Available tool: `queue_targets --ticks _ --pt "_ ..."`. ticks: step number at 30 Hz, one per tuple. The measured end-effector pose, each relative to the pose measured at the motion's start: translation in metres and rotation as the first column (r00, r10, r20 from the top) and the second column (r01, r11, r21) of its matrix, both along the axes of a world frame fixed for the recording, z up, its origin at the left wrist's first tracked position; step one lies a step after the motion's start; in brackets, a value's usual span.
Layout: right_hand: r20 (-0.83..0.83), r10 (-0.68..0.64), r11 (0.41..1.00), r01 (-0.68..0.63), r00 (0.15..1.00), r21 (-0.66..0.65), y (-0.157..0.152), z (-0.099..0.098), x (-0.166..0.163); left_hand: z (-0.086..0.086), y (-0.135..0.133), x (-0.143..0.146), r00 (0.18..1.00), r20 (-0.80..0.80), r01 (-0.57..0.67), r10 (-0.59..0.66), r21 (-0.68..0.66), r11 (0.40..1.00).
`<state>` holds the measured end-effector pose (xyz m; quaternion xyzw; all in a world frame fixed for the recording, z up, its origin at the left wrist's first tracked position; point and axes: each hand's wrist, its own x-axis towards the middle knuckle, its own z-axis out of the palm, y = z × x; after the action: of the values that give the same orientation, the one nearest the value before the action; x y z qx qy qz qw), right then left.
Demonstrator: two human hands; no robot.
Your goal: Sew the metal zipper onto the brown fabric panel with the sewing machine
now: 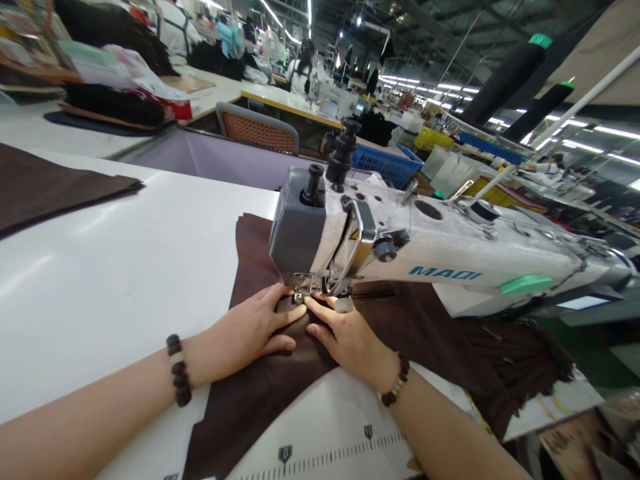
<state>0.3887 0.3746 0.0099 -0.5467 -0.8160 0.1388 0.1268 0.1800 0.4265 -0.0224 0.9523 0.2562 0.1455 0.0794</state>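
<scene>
A dark brown fabric piece (260, 387) lies on the white table (125, 280) under the head of a white and grey sewing machine (400, 247). My left hand (250, 330) rests flat on the fabric just left of the presser foot (300, 295), fingers pointing at it. My right hand (345, 337) presses flat on the fabric right in front of the foot. The fingertips of both hands nearly meet at the needle. Each wrist wears a bead bracelet. The fabric trails off to the right under the machine arm.
Another brown fabric piece (55, 187) lies at the table's left edge. A ruler scale (320, 457) is printed along the near edge. Behind stand a chair (260, 130), a blue basket (387, 163), stacked goods (115, 73) and other workstations with people.
</scene>
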Motion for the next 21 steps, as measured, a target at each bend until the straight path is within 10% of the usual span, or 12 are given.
queue_targets --ticks 21 --pt "0.029 -0.027 0.999 0.028 0.999 -0.024 0.002 -0.004 -0.004 -0.005 -0.008 -0.001 0.997 -0.064 -0.046 0.053 0.103 0.994"
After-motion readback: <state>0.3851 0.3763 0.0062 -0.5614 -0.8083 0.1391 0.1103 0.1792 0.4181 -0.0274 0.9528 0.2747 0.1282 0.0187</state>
